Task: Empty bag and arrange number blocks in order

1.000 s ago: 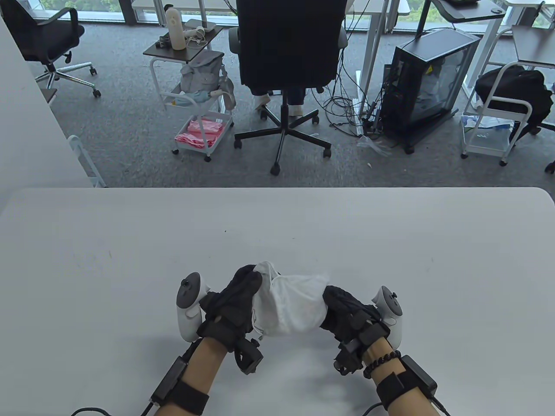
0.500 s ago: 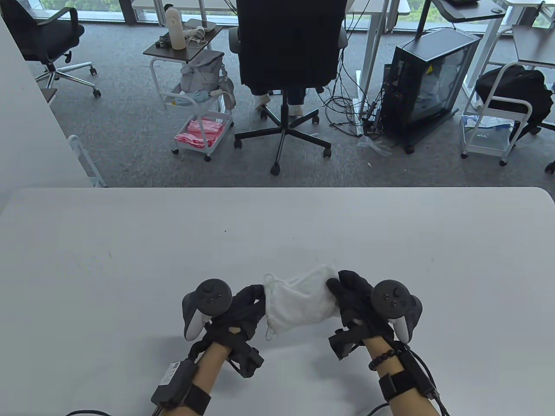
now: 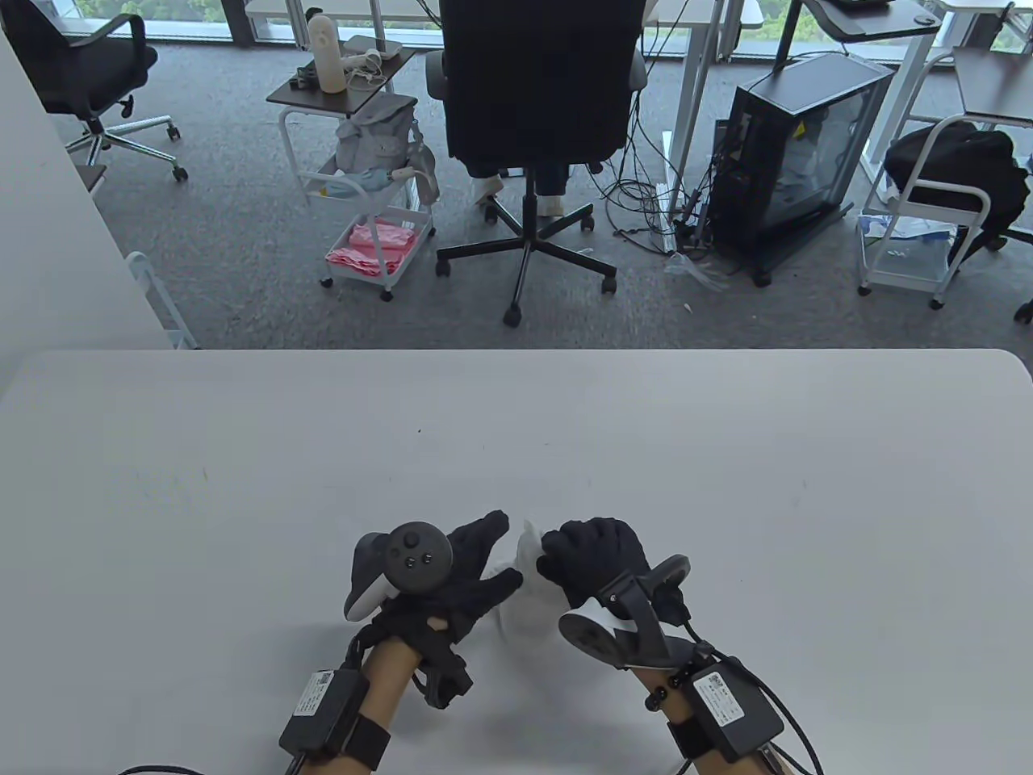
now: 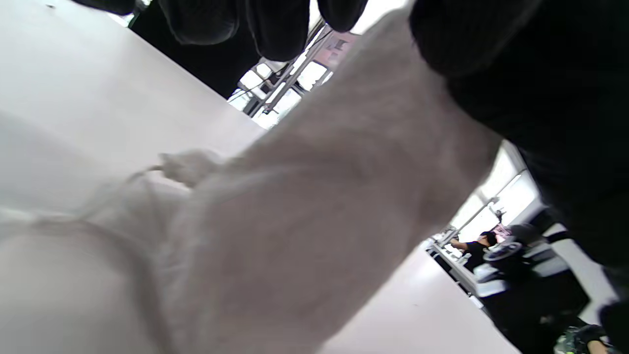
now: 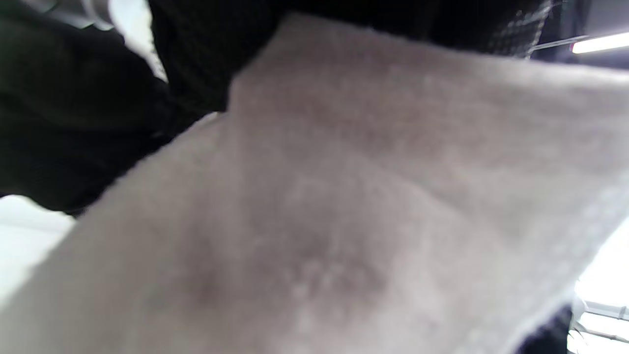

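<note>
A white drawstring cloth bag is between my two hands near the table's front edge. My right hand grips its upper end from above in a closed fist, palm turned down. My left hand lies against the bag's left side with the fingers and thumb spread, not closed on it. In the left wrist view the bag slants down from the right glove to its drawstring mouth by the tabletop. The cloth fills the right wrist view. No number blocks show.
The white table stretches wide on both sides and beyond the hands. Its far edge borders an office floor with a black chair and carts.
My right hand has rolled over and swung left and up with the bag's end, so the bag now stands more on end. My left hand has opened its fingers beside it.
</note>
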`<action>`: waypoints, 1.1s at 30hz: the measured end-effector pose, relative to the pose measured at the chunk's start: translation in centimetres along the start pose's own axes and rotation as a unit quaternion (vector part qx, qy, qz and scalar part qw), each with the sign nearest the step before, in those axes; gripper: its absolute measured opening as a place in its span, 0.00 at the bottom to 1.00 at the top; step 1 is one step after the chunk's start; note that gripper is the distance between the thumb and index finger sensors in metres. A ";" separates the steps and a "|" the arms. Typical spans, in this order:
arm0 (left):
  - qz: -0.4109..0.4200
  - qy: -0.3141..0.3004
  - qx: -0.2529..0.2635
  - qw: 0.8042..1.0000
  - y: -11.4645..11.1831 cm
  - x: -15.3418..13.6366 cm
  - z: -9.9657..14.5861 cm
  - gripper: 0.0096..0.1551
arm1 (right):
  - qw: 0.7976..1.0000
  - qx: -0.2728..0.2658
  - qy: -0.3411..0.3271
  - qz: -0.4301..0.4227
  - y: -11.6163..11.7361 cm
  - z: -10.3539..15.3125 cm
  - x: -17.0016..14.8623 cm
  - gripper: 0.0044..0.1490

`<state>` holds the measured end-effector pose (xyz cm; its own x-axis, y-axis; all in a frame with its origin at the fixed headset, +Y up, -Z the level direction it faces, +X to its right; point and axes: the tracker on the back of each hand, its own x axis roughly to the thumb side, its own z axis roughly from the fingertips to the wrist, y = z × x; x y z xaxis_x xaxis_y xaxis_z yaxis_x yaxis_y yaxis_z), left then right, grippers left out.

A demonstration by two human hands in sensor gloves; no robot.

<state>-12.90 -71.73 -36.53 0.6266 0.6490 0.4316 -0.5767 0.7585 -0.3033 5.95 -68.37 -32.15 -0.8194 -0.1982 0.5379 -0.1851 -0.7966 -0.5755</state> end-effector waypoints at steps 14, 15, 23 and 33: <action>0.119 0.023 0.120 0.985 1.0 -1.2 0.6 0.20 | 0.864 0.265 0.212 -0.372 3.0 1.6 -8.4 0.43; 0.112 0.024 0.124 0.986 1.1 -1.2 0.7 0.20 | 0.869 0.248 0.218 -0.369 3.2 1.7 -8.4 0.34; 0.110 0.032 0.160 0.980 2.7 -1.6 1.5 0.20 | 0.961 0.055 0.190 -0.194 -0.5 0.5 -6.2 0.27; 0.133 0.017 0.182 0.974 3.3 -1.0 1.8 0.20 | 0.971 -0.005 0.168 -0.168 -3.0 -0.1 -5.1 0.29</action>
<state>-16.42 -69.98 -36.43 0.4426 0.8258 0.3494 -0.8649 0.4960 -0.0769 10.65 -64.88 -33.24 -0.8428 0.2702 0.4655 -0.4758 -0.7783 -0.4096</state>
